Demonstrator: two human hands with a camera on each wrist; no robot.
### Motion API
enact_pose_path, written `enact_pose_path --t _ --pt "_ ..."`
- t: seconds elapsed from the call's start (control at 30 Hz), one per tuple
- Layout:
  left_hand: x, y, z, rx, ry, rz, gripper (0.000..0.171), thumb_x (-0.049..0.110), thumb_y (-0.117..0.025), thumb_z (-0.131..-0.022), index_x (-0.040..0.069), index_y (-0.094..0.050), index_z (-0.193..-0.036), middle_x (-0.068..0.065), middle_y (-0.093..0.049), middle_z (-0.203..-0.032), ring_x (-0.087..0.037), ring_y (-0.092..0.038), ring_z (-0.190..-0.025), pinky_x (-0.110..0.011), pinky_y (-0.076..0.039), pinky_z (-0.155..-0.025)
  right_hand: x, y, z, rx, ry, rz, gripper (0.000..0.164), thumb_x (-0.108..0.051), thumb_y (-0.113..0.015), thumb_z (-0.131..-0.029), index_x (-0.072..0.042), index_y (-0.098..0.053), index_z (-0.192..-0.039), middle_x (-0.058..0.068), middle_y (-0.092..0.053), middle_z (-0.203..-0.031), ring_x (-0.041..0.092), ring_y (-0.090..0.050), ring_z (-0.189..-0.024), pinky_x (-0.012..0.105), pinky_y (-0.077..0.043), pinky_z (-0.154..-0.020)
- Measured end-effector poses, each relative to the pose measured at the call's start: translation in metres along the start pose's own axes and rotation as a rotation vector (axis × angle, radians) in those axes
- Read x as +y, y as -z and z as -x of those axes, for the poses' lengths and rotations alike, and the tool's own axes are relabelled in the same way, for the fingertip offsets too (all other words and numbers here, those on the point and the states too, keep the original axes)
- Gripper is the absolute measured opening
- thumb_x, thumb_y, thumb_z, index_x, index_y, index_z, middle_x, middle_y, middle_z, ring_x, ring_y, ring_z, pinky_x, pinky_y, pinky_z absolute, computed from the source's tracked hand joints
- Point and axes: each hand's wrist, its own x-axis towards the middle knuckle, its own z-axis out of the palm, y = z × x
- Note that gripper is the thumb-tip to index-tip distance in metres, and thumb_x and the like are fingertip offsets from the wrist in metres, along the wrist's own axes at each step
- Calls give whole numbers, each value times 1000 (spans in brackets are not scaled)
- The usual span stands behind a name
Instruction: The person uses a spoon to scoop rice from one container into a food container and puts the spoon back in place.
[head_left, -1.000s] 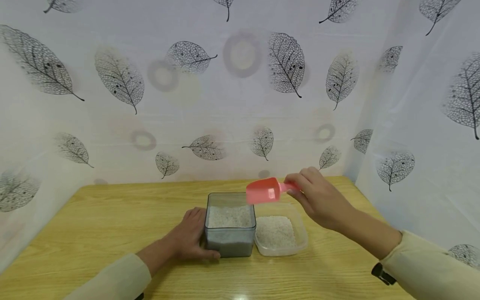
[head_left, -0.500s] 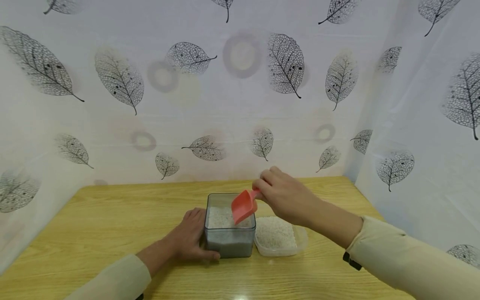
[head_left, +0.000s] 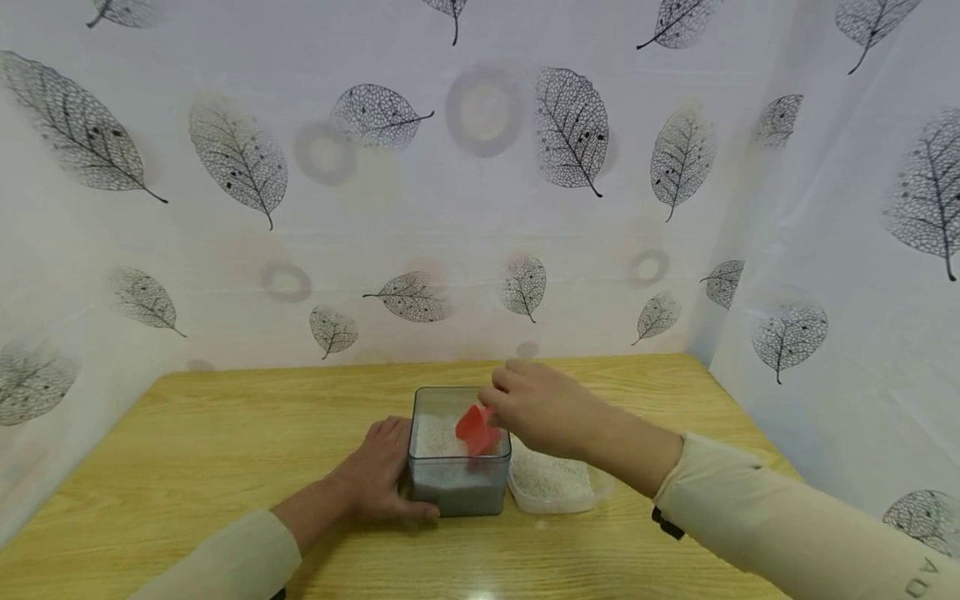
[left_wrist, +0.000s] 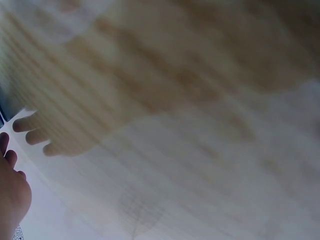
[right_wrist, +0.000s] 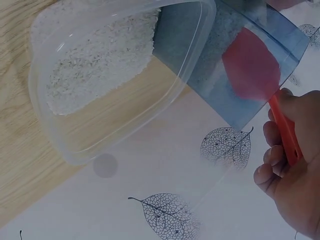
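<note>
Centrally, low in the head view, the right hand (head_left: 542, 410) grips a red plastic scoop (head_left: 477, 433) by its handle, the scoop tilted inside the mouth of a smoky transparent box (head_left: 468, 492) holding white grains (head_left: 437, 435). The left hand (head_left: 381, 473), thumb and fingers spread, rests against the box's left side. Just right, a translucent tub (head_left: 558, 506) holds rice (head_left: 551, 477).

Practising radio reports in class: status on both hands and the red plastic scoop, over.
Left hand against the smoky transparent square container. Right hand gripping the red plastic scoop, its bowl inside that container. No obstruction seen at the scoop.
</note>
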Motion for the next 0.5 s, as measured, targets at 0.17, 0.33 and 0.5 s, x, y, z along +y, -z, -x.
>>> enact_pose_path --t 0.17,0.33,0.5 --pt "1 2 0 1 1 6 115 88 -61 -68 12 -33 -150 -5 -47 -145 -22 -40 -131 -51 -28 -115 -5 -5 -2 -70 -53 -77 13 -26 -66 -96 -17 -57 -93 -4 -53 -79 15 -53 -73 27 -47 -65" --pt "1 3 0 1 -2 4 115 88 -60 -68 13 -33 -150 -5 -47 -145 -22 -40 -131 -51 -28 -115 -8 -7 -4 -151 -145 -186 12 -26 -63 -99 -16 -57 -97 -3 -54 -81 15 -55 -73 28 -48 -64" --pt "0 1 0 8 -17 9 113 87 -61 -69 12 -34 -149 -5 -48 -143 -22 -40 -130 -52 -29 -114 -11 -10 -5 -172 -187 -254 10 -23 -63 -98 -14 -60 -100 -2 -56 -81 15 -55 -72 29 -49 -65"
